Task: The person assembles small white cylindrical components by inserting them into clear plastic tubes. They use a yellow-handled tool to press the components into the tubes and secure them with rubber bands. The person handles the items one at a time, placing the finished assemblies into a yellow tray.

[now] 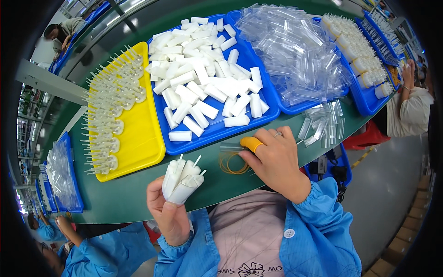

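My left hand [170,211] grips a bundle of white foam pieces [182,181] upright above the table's near edge; the pieces look wrapped in clear plastic, and thin white sticks poke out of their tops. My right hand [277,159] rests low over the green table, an orange-yellow finger cot [251,144] on one finger. Its thumb and that finger are pressed close together beside several loose rubber bands [230,165] and a clear plastic sleeve [230,147]. What lies between those fingertips, if anything, is hidden.
A yellow tray [140,154] holds white stick parts; a blue tray [210,141] holds white foam blocks [203,87]. Clear sleeves [300,55] fill another blue tray, with loose sleeves [323,124] beside it. Bundled pieces [357,51] stand farther right. Co-workers sit left [106,251] and right [410,108].
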Demonstrator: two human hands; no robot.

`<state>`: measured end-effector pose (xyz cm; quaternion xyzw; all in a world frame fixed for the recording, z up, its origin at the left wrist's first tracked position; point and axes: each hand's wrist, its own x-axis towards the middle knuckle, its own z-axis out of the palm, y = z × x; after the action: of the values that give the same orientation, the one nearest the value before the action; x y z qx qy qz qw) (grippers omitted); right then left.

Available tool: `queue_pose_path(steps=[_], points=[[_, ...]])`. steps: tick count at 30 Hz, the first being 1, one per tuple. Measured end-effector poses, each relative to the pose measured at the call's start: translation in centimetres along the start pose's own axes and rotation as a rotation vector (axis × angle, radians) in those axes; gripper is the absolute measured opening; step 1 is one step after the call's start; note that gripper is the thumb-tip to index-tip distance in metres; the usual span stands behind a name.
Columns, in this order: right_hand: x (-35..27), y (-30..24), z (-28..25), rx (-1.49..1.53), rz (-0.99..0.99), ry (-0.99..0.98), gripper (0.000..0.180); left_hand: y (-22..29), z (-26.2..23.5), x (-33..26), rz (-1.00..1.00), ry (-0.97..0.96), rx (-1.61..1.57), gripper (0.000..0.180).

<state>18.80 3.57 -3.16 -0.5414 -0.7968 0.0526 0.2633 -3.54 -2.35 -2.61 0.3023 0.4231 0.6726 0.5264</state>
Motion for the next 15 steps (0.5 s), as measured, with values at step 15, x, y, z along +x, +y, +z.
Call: queue_pose_path(steps=[15], points=[[-1.0,0.3,-5.5,1.007,0.369,0.080,0.014,-1.7,0.9,-0.2,-0.006,-0.281,0.210,0.051]])
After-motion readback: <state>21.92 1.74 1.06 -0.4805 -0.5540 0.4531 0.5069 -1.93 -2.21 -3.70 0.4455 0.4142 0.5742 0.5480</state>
